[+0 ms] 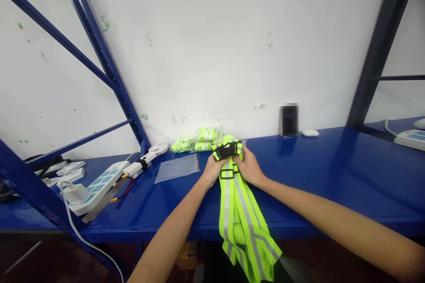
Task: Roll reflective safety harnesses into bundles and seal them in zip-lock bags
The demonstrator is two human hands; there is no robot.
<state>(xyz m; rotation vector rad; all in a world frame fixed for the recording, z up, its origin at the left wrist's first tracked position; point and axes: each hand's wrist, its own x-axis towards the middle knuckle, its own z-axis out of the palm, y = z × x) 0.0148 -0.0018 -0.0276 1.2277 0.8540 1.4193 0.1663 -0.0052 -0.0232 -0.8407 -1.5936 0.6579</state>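
Observation:
Neon yellow-green reflective straps (244, 212) with silver stripes hang over the front edge of the blue table in front of me. A black side-release buckle (227, 151) sits at their upper end, with a black rectangular slider (227, 174) just below. My left hand (212, 169) grips the buckle end from the left, fingers closed. On the other side my right hand (249, 164) has its fingers closed around the strap by the buckle. Some fingertips are hidden behind the webbing.
Bagged yellow-green straps (204, 138) lie against the wall. A clear zip bag (177, 168) rests left of my hands. Further left are a white handheld fan (156, 150) and a power strip (99, 185). A pixelated dark object (289, 120) and a white case (310, 133) stand at the back right.

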